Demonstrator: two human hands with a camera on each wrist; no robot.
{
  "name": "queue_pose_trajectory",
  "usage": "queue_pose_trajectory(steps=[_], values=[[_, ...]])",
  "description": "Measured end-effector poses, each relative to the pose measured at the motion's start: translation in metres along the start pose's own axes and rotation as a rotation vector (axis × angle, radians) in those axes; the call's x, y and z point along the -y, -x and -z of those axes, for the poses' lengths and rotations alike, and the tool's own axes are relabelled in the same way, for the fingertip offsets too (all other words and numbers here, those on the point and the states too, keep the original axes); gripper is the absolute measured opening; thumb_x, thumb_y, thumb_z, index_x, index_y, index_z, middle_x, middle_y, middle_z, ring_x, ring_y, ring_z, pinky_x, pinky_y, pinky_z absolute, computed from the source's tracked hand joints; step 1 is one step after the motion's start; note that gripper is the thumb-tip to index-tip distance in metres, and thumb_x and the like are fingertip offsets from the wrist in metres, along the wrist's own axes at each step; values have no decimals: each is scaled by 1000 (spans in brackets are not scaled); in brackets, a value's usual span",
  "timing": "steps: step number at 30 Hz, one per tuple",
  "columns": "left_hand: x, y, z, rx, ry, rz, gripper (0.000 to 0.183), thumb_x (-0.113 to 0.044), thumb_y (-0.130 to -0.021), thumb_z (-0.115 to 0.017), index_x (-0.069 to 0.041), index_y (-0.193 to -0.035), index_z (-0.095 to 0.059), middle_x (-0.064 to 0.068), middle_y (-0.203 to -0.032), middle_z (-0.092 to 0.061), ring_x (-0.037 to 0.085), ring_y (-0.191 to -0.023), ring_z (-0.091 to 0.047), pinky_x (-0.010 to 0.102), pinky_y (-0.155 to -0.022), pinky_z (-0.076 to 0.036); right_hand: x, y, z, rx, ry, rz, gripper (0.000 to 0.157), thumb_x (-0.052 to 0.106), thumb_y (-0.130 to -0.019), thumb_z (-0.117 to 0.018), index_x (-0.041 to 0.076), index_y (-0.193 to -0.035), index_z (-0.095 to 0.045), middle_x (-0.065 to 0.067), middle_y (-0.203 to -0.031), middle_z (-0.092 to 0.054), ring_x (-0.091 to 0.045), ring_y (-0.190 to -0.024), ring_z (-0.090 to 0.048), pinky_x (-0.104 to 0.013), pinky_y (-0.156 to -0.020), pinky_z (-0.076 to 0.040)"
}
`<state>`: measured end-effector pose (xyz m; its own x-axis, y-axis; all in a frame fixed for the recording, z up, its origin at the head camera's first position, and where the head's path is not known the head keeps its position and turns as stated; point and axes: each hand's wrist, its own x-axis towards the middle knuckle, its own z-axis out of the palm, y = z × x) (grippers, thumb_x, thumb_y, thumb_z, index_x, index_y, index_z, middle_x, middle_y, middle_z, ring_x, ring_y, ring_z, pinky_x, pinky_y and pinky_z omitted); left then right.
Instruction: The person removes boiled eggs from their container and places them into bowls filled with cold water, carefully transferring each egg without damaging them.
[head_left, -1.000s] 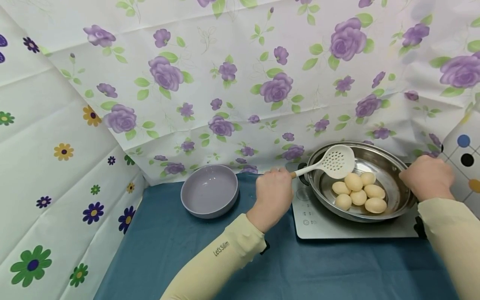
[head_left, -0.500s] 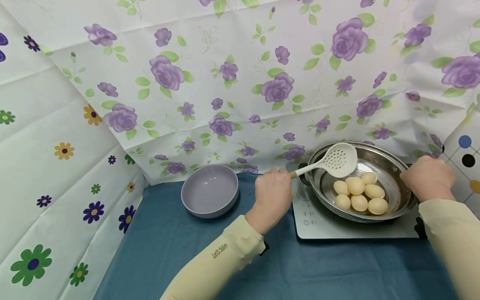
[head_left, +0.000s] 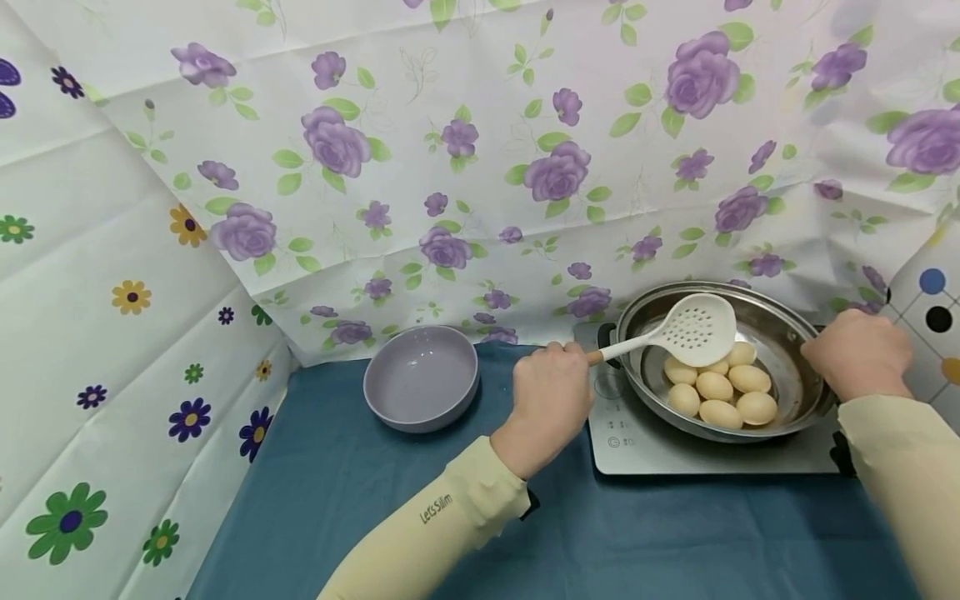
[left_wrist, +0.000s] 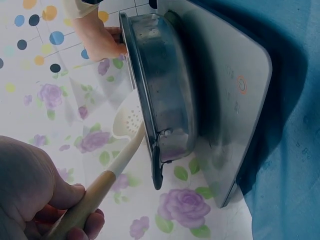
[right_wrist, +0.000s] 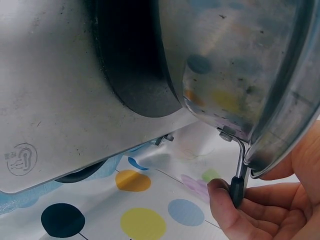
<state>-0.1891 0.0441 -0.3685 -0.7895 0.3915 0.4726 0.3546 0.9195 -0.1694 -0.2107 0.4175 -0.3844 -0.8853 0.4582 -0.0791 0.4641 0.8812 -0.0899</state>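
My left hand grips the wooden handle of a white skimmer. Its perforated head hangs over the left-hand side of a steel pan, hiding part of the eggs beneath. Several pale brown eggs lie bunched together on the pan's floor. At the pan's right side, my right hand holds the loop handle, with thumb and fingers round its black grip in the right wrist view. From the left wrist, the skimmer's wooden handle shows between thumb and curled fingers.
Under the pan is a silver induction cooktop, with the pan's left black handle projecting beyond the rim. A shallow purple bowl stands on the blue tablecloth to the left. Flowered sheeting rises behind.
The skimmer's head has shifted right and slightly down, now covering some of the eggs. The eggs have moved a little against one another. My right hand stays at the pan handle.
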Motion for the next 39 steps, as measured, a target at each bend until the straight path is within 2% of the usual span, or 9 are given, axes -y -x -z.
queue_pose_trajectory(steps=[4,9,14,16,21,26,30,34,39], values=[[3,1,2,-9,-32,15,13,-28,-80,-64,-18,-73,-60,-3,-54,-43,10,-39,-33,24,-32,-21,0,-1,-1,2,8,1,51,30,-82,-57,-20,-91,-57,-36,-80,-56,-45,-67,-57,-41,-42,-43],[9,2,4,-6,-27,38,15,-28,-87,-60,-19,-75,-63,-3,-53,-42,10,-38,-31,24,-31,-20,1,0,-2,2,5,-4,48,29,-83,-56,-19,-89,-57,-35,-77,-56,-42,-64,-57,-40,-42,-43],[16,4,5,49,28,79,21,-32,-90,-58,-19,-74,-62,-3,-52,-39,11,-35,-31,25,-30,-21,1,1,-1,23,9,-17,49,29,-84,-55,-20,-90,-57,-35,-78,-56,-42,-64,-57,-39,-43,-44],[20,6,6,92,77,112,27,-36,-92,-56,-19,-72,-61,-3,-50,-39,11,-34,-33,25,-30,-23,0,1,-1,24,10,-15,51,30,-84,-55,-20,-92,-57,-36,-80,-56,-42,-65,-57,-39,-43,-44],[35,13,7,209,295,234,34,-40,-94,-51,-18,-70,-60,-2,-47,-43,14,-35,-39,28,-32,-29,-2,-1,-2,8,5,4,54,31,-83,-56,-22,-95,-56,-38,-81,-56,-45,-66,-57,-41,-43,-44],[50,23,7,266,504,322,32,-39,-95,-50,-17,-79,-67,-3,-52,-49,14,-38,-43,29,-35,-33,-3,-5,-4,-1,-10,-3,51,30,-82,-57,-20,-91,-57,-36,-77,-56,-43,-62,-56,-41,-41,-44],[61,33,9,309,655,408,32,-41,-94,-52,-18,-80,-67,-2,-53,-52,15,-38,-44,27,-33,-31,-3,-7,-5,6,-3,-13,52,31,-82,-57,-21,-92,-57,-36,-77,-56,-44,-63,-56,-41,-41,-44],[73,42,11,340,732,476,32,-45,-91,-55,-19,-74,-65,1,-52,-52,18,-37,-43,27,-32,-28,-1,-5,-4,18,4,-18,53,31,-83,-57,-21,-94,-56,-36,-78,-55,-43,-63,-56,-41,-42,-44],[87,51,10,328,728,490,30,-41,-91,-57,-18,-73,-64,2,-54,-52,18,-39,-44,28,-34,-31,2,-1,-2,-2,0,-13,49,29,-83,-57,-20,-90,-57,-36,-78,-55,-44,-65,-57,-40,-42,-43]])
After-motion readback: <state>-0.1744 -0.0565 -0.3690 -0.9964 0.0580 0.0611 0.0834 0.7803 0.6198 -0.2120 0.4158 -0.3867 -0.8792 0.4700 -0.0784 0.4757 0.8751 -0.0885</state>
